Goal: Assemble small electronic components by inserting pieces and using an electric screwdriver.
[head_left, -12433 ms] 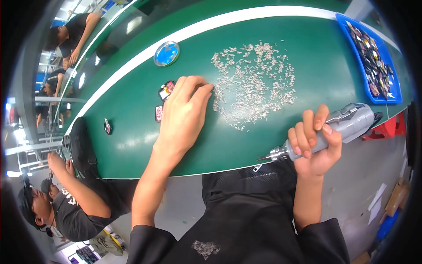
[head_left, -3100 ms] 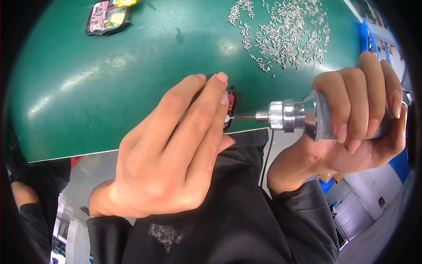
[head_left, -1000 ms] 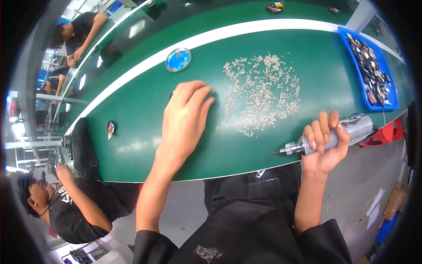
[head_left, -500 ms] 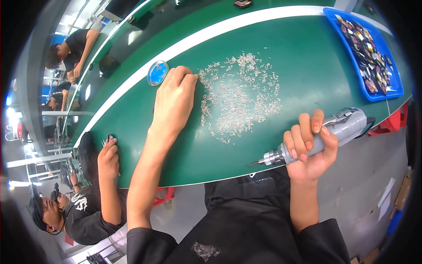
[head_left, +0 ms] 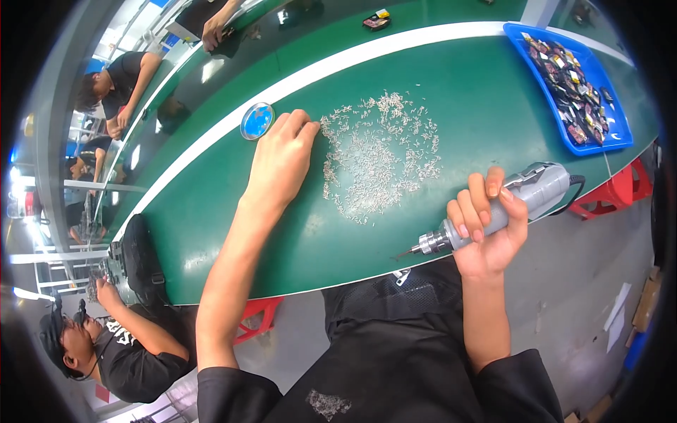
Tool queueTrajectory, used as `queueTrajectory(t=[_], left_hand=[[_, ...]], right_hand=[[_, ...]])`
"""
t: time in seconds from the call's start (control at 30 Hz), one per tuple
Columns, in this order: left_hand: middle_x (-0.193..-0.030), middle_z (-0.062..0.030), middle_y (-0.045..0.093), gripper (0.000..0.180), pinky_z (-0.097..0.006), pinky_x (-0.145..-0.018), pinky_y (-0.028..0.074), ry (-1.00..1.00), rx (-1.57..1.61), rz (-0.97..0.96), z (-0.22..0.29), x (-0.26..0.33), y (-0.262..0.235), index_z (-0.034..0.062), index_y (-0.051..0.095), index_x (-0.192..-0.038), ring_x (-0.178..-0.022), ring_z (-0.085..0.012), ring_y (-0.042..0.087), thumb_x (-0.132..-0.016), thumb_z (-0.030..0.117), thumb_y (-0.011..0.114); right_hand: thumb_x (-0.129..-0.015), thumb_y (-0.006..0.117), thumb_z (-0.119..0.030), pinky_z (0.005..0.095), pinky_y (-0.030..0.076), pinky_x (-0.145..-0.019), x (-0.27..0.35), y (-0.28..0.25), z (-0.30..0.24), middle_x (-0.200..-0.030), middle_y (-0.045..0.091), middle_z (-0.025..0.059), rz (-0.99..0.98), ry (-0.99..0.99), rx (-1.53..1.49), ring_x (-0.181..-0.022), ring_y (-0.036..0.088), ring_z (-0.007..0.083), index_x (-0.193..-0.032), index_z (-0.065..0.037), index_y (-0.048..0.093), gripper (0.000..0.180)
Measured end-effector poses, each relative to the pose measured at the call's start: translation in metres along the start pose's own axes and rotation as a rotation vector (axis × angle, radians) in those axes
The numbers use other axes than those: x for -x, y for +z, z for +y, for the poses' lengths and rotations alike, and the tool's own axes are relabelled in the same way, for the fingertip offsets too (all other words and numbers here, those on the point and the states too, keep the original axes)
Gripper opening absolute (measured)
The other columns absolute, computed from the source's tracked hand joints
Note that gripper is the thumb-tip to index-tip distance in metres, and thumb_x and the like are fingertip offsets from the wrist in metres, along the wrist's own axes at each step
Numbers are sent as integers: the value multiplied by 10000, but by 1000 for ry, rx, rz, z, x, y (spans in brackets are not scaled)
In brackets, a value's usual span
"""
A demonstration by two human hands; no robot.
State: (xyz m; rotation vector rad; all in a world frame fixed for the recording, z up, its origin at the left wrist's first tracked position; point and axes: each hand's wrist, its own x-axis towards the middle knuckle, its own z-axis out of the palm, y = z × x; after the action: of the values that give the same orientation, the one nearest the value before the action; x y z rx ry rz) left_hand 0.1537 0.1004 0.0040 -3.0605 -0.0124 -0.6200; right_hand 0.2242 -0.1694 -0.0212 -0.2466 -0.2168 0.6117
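Note:
My right hand (head_left: 486,229) grips a grey electric screwdriver (head_left: 539,190), its thin bit pointing left over the table's near edge. On the green table (head_left: 479,106) lies a loose, spread-out pile of small silvery pin-like pieces (head_left: 374,169), perhaps screws. At the pile's left edge, my left hand (head_left: 278,158) is closed, thumb and fingertips pinched together. Whatever is between those fingertips is too small or hidden to make out. Just beyond that hand sits a small round dish (head_left: 257,121) with bright blue inside.
A blue tray (head_left: 575,144) full of small dark parts stands at the far right. Another dark part (head_left: 376,21) lies beyond the white strip (head_left: 395,39). A black bag (head_left: 143,257) rests at the table's left end. A co-worker (head_left: 134,345) sits at the lower left; others work beyond.
The view has shifted slightly. My left hand stays at the pile's edge, and my right still holds the screwdriver. The left co-worker's hand has moved farther left; another person's hand appears at the top.

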Motion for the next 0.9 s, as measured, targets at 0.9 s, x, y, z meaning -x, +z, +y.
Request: queueTrajectory(t=[0.9], left_hand=[[-806,-93,549,86,-367,-619,527,129,-110,-21,-8,-7,-1,3,599,-793,-772,-239,598,-709,10,582]], right_hand=[[-880,482,-192,273,361,-504,-1,5,3,-609,374,10,60,-31,60,-449,350,100,-832,-69,465,133]])
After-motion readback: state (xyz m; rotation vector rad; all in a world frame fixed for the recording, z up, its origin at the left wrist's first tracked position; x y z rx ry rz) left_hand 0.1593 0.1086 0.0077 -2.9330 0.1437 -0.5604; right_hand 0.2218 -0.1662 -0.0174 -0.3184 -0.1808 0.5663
